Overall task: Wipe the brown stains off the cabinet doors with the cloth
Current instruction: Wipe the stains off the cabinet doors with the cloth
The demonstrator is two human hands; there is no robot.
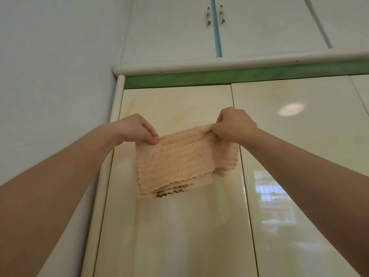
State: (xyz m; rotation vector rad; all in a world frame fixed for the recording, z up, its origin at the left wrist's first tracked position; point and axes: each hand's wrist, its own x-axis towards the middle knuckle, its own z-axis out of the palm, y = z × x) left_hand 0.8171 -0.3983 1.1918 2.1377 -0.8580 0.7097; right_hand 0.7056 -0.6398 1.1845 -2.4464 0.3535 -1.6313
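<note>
Your left hand (137, 127) is left of centre in the frame with the arm raised. It pinches the upper left corner of the cloth (179, 158), thumb and fingers (153, 139) closed on the fabric edge. Your right hand (233, 124), just right of centre and slightly higher, grips the upper right corner, its fingers curled round a bunched bit of cloth. The top edge is pulled taut between the two hands.

Cloth: peach-coloured, ribbed, folded into several layers. It hangs in the middle of the frame in front of the left door (159, 226). A dark brown mark (167, 193) runs along the scalloped lower edge of one layer. A loose flap hangs behind at the right, across the seam between the doors. From this angle you cannot tell whether the cloth touches the door or hangs just off it.

Doors: the left door and right door (299, 156) are glossy cream panels, both closed. They meet at a vertical seam that runs down below your right hand. Faint yellow-brown streaks (129, 104) show at the upper left of the left door, above your left hand.

Surroundings: a green strip (219, 77) runs across the top of the doors, with a rounded cream rail (219, 63) above it. At the top of the frame are upper cabinet doors with two metal handles (208, 16) on either side of a blue strip (216, 33). A window reflection (273, 198) shows in the right door at lower right, and a pale wall (50, 56) fills the left
</note>
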